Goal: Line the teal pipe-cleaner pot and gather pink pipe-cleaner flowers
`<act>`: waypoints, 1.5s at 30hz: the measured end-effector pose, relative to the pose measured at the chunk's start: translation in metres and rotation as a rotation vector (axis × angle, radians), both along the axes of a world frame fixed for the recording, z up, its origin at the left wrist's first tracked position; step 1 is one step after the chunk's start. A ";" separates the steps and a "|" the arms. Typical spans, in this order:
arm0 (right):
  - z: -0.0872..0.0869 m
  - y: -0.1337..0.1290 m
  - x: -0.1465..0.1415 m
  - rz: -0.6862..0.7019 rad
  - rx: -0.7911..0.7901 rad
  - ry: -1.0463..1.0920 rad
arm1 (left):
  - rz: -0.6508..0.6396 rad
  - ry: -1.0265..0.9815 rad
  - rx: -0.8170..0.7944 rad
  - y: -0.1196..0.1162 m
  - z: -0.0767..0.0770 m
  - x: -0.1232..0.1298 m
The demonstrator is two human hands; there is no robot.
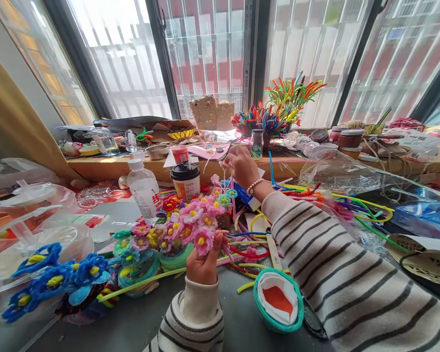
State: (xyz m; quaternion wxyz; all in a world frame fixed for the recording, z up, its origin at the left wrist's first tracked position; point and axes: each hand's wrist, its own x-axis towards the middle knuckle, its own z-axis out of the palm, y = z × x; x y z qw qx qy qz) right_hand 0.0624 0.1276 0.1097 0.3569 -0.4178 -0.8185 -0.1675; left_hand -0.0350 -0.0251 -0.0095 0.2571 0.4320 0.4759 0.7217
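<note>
My left hand (204,261) is closed, thumb and fingers pinching at a pink pipe-cleaner flower (202,238) with a yellow centre. More pink flowers (188,215) cluster just above and left of it. Farther off, my right hand (241,164) is raised with bent fingers, pinched on a pale fuzzy strand (224,168) that looks like a pipe cleaner; its far end is hard to follow. Small green and blue flowers (223,199) sit below that hand. Near my right sleeve stands a teal-rimmed pot (257,300) with white lining and an orange-red inside.
Blue flowers (55,281) lie at the left. A plastic bottle (143,188) and a black-lidded cup (185,181) stand behind the pink flowers. Loose pipe cleaners (366,205) spread to the right. Along the wooden sill (95,168) are jars and a colourful pipe-cleaner bouquet (293,100).
</note>
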 end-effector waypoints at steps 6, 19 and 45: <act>0.000 -0.003 0.008 0.058 0.001 -0.211 | -0.023 -0.005 0.035 0.002 -0.002 -0.001; -0.006 0.000 0.014 -0.023 -0.067 -0.065 | 0.015 0.057 -0.012 -0.001 0.002 -0.002; -0.020 -0.096 0.087 0.327 -0.340 0.901 | -0.039 -0.034 0.026 0.002 0.002 0.003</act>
